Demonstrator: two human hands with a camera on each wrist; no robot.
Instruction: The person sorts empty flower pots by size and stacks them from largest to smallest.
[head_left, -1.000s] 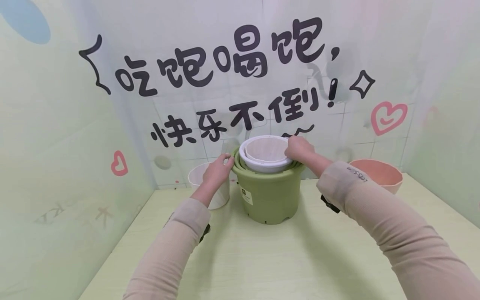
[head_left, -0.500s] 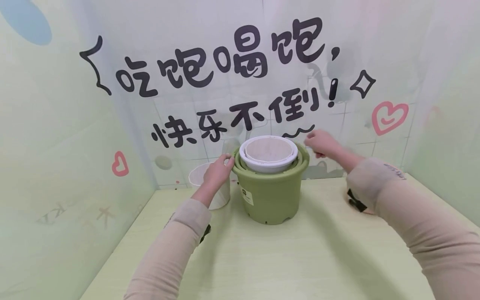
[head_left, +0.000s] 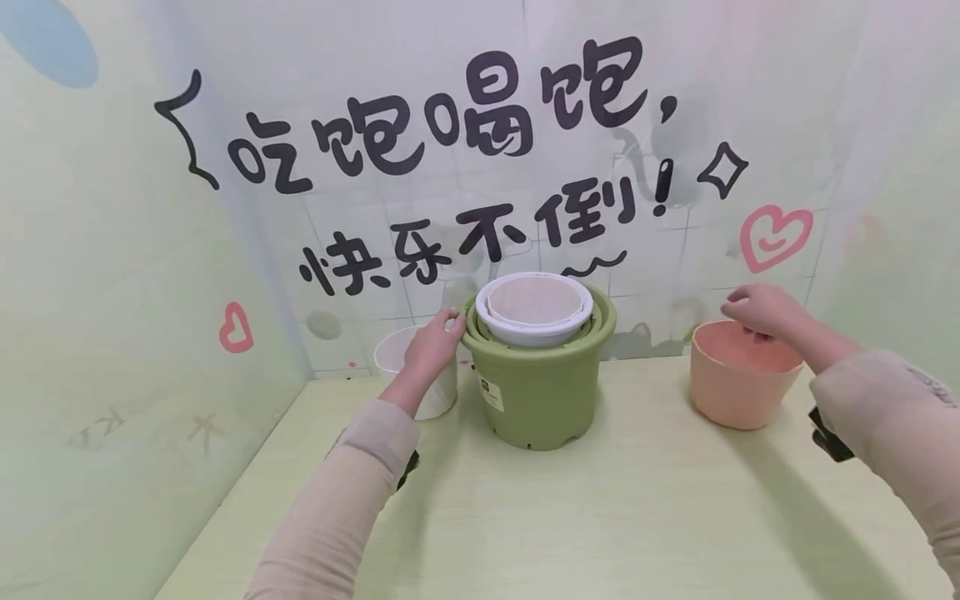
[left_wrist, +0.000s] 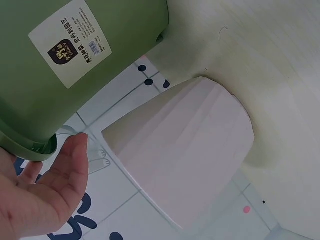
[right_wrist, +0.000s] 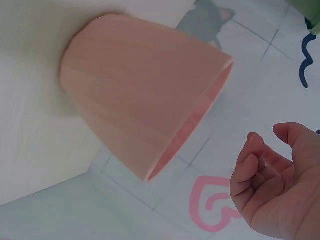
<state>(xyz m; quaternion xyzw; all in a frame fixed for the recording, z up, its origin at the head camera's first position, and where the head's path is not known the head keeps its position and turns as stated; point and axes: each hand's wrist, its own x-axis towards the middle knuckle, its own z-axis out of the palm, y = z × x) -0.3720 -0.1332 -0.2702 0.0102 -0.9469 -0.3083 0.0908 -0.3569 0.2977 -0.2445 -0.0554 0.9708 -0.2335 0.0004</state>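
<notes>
A pale wood-grain counter (head_left: 510, 517) spans the lower frame. Black Chinese lettering (head_left: 495, 104) slants across the whitish back wall (head_left: 750, 83), a pink heart (head_left: 772, 244) to its right; pale green side walls (head_left: 112, 317) close both edges, a blue patch (head_left: 51, 42) at upper left. The light is soft.

Pale tabletop (head_left: 525, 525) here, probably wood-grain | green planter (head_left: 536, 400) standing upright at centre | white faceted pot (left_wrist: 185, 147) just beside it, left | pink pot (head_left: 741, 390), upright too, well apart, out right
</notes>
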